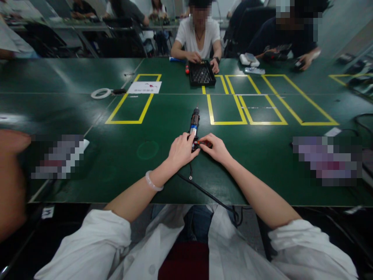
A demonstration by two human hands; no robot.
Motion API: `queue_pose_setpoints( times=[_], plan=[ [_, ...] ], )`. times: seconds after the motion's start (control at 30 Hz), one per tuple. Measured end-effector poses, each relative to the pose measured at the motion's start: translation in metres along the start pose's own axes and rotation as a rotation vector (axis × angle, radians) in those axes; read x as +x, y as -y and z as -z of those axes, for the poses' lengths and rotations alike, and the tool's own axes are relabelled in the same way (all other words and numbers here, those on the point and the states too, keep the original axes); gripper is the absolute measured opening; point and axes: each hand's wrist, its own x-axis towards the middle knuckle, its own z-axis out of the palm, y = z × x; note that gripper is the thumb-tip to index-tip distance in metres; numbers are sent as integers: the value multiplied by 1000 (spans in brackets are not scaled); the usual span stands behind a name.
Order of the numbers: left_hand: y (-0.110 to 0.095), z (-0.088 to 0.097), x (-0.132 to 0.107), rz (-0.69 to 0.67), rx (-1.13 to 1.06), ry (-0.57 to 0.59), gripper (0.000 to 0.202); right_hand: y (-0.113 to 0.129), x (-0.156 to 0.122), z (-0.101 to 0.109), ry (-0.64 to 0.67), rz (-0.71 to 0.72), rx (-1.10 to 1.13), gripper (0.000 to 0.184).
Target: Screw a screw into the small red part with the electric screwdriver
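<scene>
In the head view, your left hand (181,152) has its fingers curled closed on the near end of the cylindrical tool (194,121), centred on the green table (128,144); your right hand's (218,148) fingers pinch a red-and-black handle (207,144) just right of it; a black cable (208,193) trails near.

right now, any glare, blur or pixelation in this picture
Head view: pale glare on the green table at far left; mosaic blocks over items on both sides; the arm at left edge blurred; details between left hand and right hand unclear.
</scene>
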Motion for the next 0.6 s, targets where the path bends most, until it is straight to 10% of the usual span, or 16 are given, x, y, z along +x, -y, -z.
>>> queue_pose_setpoints(
  times=[0.6],
  plan=[
    [12,3,3,83,52,42,61,-4,0,0,108,4,207,35]
  ],
)
